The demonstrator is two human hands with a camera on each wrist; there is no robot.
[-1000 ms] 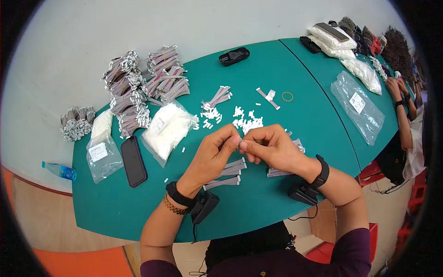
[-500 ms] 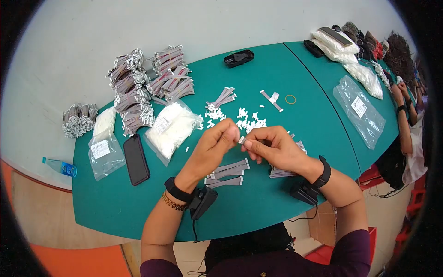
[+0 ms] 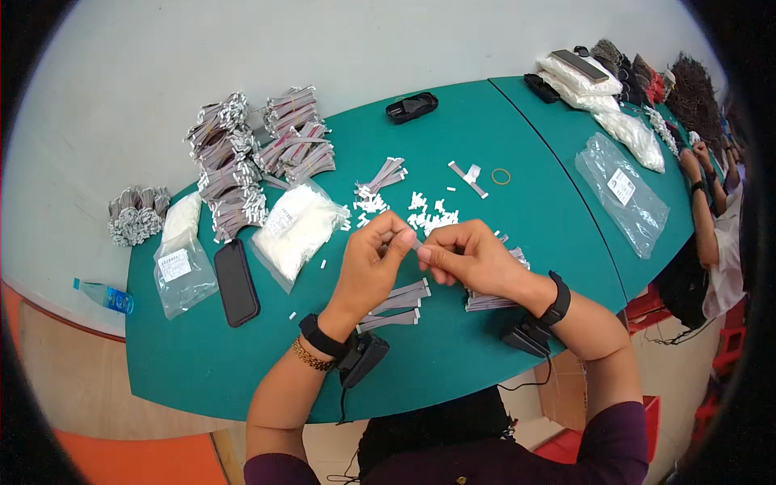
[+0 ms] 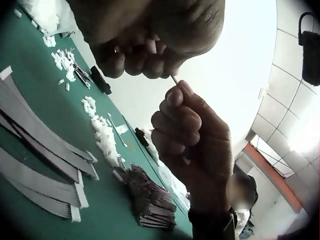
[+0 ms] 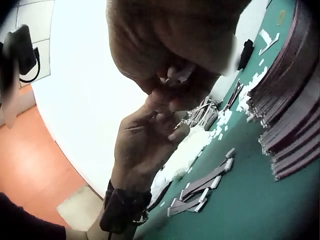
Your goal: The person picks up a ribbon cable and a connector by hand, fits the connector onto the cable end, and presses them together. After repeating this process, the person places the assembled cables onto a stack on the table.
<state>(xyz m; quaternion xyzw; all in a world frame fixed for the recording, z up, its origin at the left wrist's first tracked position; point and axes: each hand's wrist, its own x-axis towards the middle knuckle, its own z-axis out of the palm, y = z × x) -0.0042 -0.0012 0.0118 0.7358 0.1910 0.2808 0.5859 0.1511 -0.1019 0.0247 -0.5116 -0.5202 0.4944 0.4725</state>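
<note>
In the head view my left hand [image 3: 373, 260] and right hand [image 3: 470, 257] meet over the table, fingertips almost together. Between them they pinch a short grey ribbon cable [image 3: 417, 244], most of it covered by the fingers. Edge-on in the left wrist view, the cable [image 4: 174, 79] shows as a thin strip bridging both sets of fingertips. A bit of white [image 5: 180, 75] appears inside my curled right fingers in the right wrist view. Below the left hand lie several grey ribbon cables [image 3: 396, 304] with white ends. Under the right hand is a stack of similar cables [image 3: 489, 301].
Small white connector housings [image 3: 432, 218] lie scattered beyond the hands. Bags of white parts [image 3: 295, 230], a phone [image 3: 236, 283] and bundled cables [image 3: 230, 174] occupy the left side. A lone cable [image 3: 469, 179] and a rubber band [image 3: 501, 176] lie farther back. Another person's arms [image 3: 702, 194] are at right.
The fingertips drew slightly apart, showing a white end at the right fingers, and now sit close again with a grey piece between them. The head view has shifted a little.
</note>
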